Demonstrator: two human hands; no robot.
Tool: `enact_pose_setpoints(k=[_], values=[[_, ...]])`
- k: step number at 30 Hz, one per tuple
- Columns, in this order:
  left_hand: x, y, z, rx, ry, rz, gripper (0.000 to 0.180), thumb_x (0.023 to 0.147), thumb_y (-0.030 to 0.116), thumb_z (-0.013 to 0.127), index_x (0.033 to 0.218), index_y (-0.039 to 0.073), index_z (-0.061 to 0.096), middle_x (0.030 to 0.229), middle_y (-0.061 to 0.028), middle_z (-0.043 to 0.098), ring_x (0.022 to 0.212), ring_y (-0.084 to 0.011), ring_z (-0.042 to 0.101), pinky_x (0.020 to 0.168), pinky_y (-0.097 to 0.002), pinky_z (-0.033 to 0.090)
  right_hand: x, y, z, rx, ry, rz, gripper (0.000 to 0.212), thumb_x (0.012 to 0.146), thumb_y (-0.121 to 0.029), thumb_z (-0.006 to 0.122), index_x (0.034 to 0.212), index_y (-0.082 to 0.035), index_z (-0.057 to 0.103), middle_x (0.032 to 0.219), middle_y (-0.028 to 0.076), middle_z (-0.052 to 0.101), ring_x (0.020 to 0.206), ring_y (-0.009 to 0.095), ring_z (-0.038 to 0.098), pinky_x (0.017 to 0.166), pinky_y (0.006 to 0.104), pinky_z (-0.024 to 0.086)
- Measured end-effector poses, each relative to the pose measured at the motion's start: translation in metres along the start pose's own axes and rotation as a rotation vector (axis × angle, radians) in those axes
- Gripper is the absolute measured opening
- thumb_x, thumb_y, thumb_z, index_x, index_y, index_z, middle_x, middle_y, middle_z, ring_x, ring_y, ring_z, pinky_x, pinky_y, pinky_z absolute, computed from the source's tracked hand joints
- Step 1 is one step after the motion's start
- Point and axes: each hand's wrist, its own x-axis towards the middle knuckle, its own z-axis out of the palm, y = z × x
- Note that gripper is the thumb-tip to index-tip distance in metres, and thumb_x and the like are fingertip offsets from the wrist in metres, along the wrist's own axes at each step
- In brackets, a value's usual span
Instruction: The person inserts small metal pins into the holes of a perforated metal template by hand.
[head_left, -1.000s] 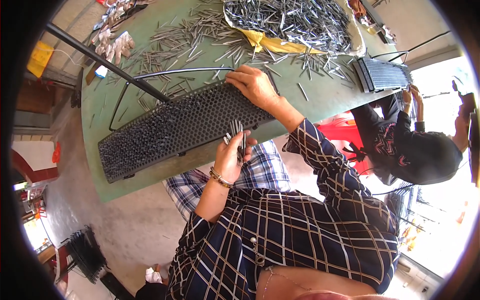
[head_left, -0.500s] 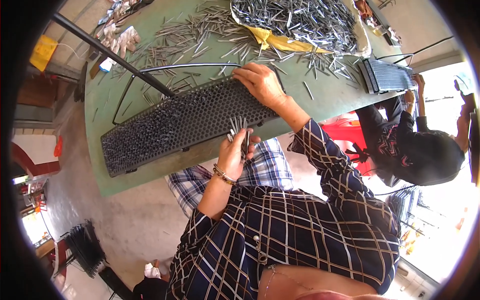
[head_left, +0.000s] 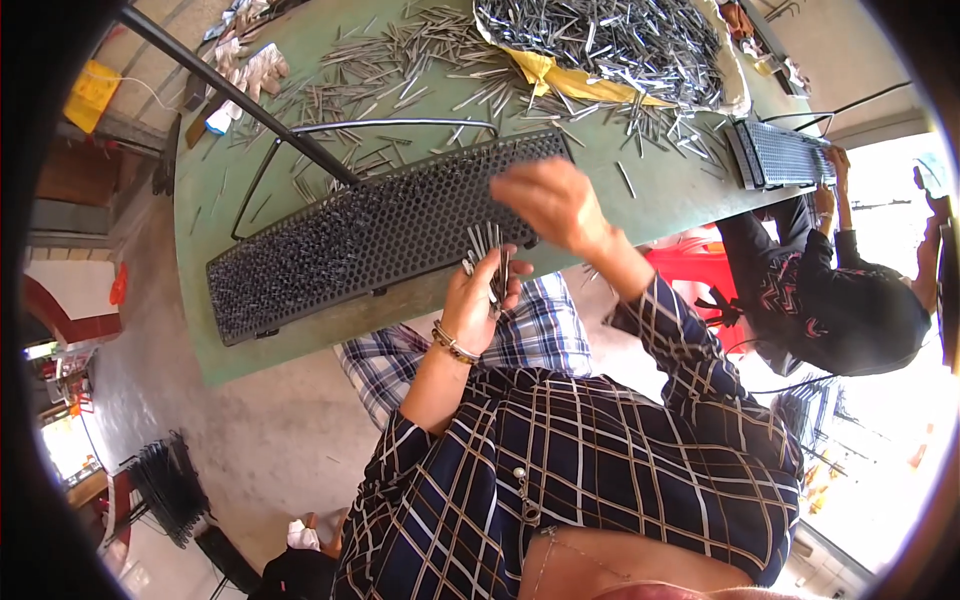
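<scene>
two hands of the wearer, two perforated panels in view, one sack with a heap, one co-worker at right. near black panel (head_left: 385,240) lies on the green table (head_left: 640,210), along its front edge. left hand (head_left: 478,290) is curled round one bundle of thin metal strips (head_left: 485,243), roughly half a dozen or more, exact count not possible. right hand (head_left: 555,205) is over the panel's right end, fingers bent, motion-blurred; cannot tell if it holds a strip or is bare.

panel's long axis runs lower left to upper right, left end nearer the wearer, holed face up. left part is packed with dark strip ends, right part shows mostly open holes. strips in the left hand point up and away from the wearer, fanned slightly.

one black bar (head_left: 240,95) comes in from upper left, meeting the panel's far side; one bent rod (head_left: 400,122) arches behind it. heap of strips (head_left: 610,45) sits in the sack with a yellow edge (head_left: 590,88), top cut off; loose strips too many to count. right hand and wrist cover part of the panel's right end. second panel (head_left: 785,155) is far right, partly covered by the co-worker's hands (head_left: 838,165).
</scene>
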Motion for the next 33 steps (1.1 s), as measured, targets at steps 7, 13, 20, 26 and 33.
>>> enact_pose_setpoints(k=[7,13,20,26,33], values=[[-0.001,-0.002,-0.004,-0.082,0.049,0.016,0.022,0.092,0.025,0.051,0.096,0.005,0.061,0.077,-0.002,0.062,0.062,-0.01,0.057,0.047,-0.0225,0.043,-0.046,-0.055,-0.008,0.125,-0.186,-0.077,0.039,0.066,-0.022,0.073,0.099,-0.004,0.064,0.094,0.005,0.059,0.073,0.017,0.056,0.064,0.0288,0.044],[-0.007,-0.003,-0.004,0.072,0.049,0.081,0.022,0.091,0.025,0.054,0.096,0.005,0.06,0.077,-0.002,0.062,0.062,-0.0088,0.056,0.048,-0.0212,0.041,-0.038,-0.049,-0.007,0.376,-0.162,0.742,0.024,0.078,-0.015,0.07,0.092,0.003,0.064,0.082,0.008,0.063,0.065,0.014,0.058,0.061,0.0258,0.047],[-0.011,0.001,0.003,0.199,0.003,0.183,0.023,0.092,0.026,0.053,0.098,0.005,0.06,0.08,-0.0041,0.063,0.065,-0.0095,0.057,0.049,-0.0204,0.042,-0.032,-0.037,-0.001,0.985,-0.304,1.108,0.019,0.082,-0.012,0.066,0.092,0.004,0.065,0.072,0.004,0.062,0.065,0.007,0.055,0.058,0.022,0.043],[-0.008,0.001,0.004,0.12,0.012,0.116,0.025,0.092,0.026,0.052,0.104,0.005,0.058,0.089,-0.0086,0.066,0.069,-0.0118,0.06,0.052,-0.0226,0.045,-0.029,-0.031,0.002,0.886,-0.25,1.173,0.019,0.08,-0.012,0.066,0.09,0.004,0.066,0.073,0.005,0.064,0.065,0.008,0.057,0.058,0.0228,0.046],[-0.002,-0.001,-0.001,0.094,0.014,0.057,0.023,0.092,0.023,0.05,0.105,0.006,0.058,0.086,-0.0058,0.064,0.066,-0.0086,0.054,0.053,-0.0217,0.042,-0.001,0.019,0.008,0.612,0.107,0.917,0.021,0.083,-0.013,0.065,0.096,0.003,0.063,0.083,0.006,0.066,0.076,0.01,0.06,0.07,0.0235,0.049]])
